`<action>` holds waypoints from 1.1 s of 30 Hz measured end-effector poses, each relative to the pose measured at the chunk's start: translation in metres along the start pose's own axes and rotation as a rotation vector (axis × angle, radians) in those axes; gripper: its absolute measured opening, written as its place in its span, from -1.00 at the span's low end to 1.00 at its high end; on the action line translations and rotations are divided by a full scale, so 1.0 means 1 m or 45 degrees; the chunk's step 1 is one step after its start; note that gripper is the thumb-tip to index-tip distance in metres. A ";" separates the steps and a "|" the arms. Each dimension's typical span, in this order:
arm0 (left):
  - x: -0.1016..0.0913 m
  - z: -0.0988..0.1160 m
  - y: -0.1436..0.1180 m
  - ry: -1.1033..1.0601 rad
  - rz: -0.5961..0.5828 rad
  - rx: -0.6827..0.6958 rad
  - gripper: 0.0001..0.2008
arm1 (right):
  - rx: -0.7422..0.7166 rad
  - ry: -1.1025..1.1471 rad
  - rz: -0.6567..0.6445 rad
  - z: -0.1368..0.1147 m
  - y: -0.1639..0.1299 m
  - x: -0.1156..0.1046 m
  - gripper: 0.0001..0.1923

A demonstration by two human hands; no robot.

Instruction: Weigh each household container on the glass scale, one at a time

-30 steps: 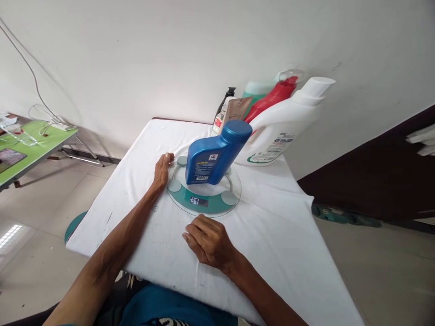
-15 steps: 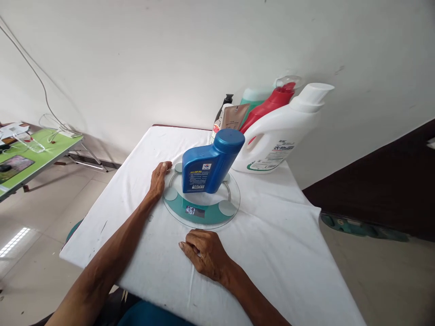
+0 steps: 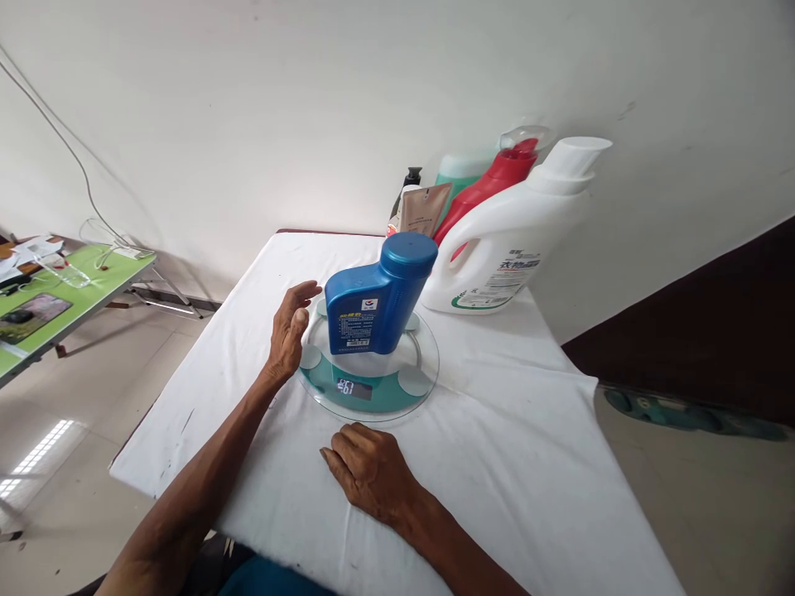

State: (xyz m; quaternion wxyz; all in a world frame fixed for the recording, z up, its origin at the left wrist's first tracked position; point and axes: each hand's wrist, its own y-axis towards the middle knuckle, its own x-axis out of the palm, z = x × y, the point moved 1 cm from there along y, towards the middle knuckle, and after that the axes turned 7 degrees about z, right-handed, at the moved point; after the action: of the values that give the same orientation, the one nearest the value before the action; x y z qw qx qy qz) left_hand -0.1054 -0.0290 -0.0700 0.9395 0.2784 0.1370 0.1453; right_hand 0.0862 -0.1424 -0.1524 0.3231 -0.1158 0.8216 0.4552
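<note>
A blue plastic bottle [image 3: 373, 302] with a blue cap stands upright on a round glass scale [image 3: 366, 389] whose display is lit. My left hand [image 3: 291, 331] is raised just left of the bottle, fingers apart, holding nothing and not touching the bottle. My right hand [image 3: 366, 468] rests palm down on the white tablecloth [image 3: 509, 447] in front of the scale, fingers loosely curled, holding nothing.
Behind the scale stand a large white detergent jug [image 3: 509, 240], a red bottle [image 3: 490, 186], a green bottle [image 3: 463, 165], a brown pouch [image 3: 424, 209] and a dark pump bottle [image 3: 408, 178]. A green table [image 3: 68, 290] with cables is at left. A dark wall panel is at right.
My left hand has lifted off the cloth at the scale's left edge and opened toward the blue bottle. My right hand stays put.
</note>
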 end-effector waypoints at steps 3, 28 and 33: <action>0.005 0.009 0.004 -0.074 -0.023 -0.023 -0.26 | -0.009 -0.027 -0.011 -0.001 0.001 -0.001 -0.63; 0.040 0.021 0.022 -0.175 -0.131 -0.354 -0.36 | -0.069 -0.122 0.027 -0.005 0.001 0.000 -0.62; 0.044 0.024 0.018 -0.126 0.019 -0.380 -0.49 | -0.025 -0.139 -0.039 -0.005 -0.001 0.005 -0.65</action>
State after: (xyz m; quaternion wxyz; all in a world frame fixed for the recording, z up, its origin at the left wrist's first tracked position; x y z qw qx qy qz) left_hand -0.0601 -0.0101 -0.0484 0.9749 0.1434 0.0653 0.1571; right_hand 0.0812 -0.1464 -0.1542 0.3732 -0.1064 0.7963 0.4641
